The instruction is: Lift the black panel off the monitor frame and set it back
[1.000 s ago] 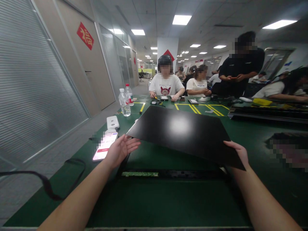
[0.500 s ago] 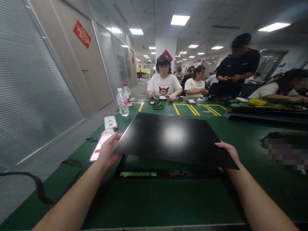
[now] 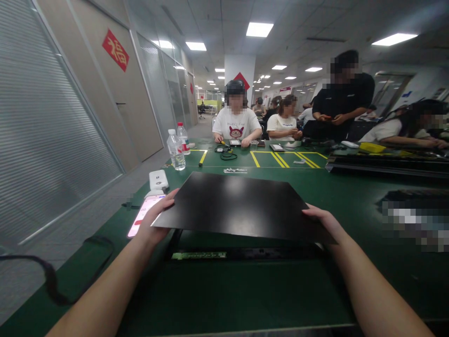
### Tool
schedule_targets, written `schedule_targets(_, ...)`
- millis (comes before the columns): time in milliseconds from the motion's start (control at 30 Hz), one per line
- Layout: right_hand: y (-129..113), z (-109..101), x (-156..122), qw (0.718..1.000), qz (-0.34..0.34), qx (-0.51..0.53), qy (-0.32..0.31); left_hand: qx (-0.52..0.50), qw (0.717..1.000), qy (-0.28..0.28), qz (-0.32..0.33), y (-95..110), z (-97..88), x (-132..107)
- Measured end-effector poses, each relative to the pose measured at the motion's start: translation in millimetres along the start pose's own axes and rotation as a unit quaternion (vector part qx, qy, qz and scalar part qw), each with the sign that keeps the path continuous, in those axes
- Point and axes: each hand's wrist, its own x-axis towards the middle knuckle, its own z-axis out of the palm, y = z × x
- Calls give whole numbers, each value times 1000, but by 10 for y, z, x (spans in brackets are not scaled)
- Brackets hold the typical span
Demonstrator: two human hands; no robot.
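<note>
A thin, glossy black display panel (image 3: 238, 206) is held up in front of me by its two side edges. At its left edge, my left hand (image 3: 156, 220) grips it, thumb on the upper side and the other fingers underneath. My right hand (image 3: 324, 222) is closed on the opposite edge, its thumb over the top and its lower fingers hidden by the panel. Below the panel lies a dark frame (image 3: 273, 254), partly covered by it. A strip of green circuit board (image 3: 199, 255) shows along the frame's near side.
Left of the panel lie a lit phone (image 3: 142, 217) and a white device (image 3: 158, 179). Two bottles (image 3: 176, 152) stand beyond. A black strap (image 3: 52, 281) crosses the left edge. Across the green table (image 3: 238, 299), a person (image 3: 235, 119) handles a small device. Long dark parts (image 3: 382, 167) lie right.
Both hands have lowered the panel slightly and levelled it, its far edge coming down toward me. The bright reflection on it has faded, and a small white item beyond it now shows.
</note>
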Motion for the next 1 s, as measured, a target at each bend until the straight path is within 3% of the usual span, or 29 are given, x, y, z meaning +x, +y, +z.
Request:
schedule_targets(100,-8,30,6,1000,-1,9,-16,3,1000,23,-8,20,23,-22)
schedule_targets(533,-64,9,77,995,-51,18,80,2,998,44,43,52,48,-52)
schedule_targets(700,-84,-18,64,993,-78,-34,84,-1,996,68,50,40,46,-35)
schedule_targets(1000,-70,-6,30,982,-109,-110,105,6,995,51,84,-65,-61,70)
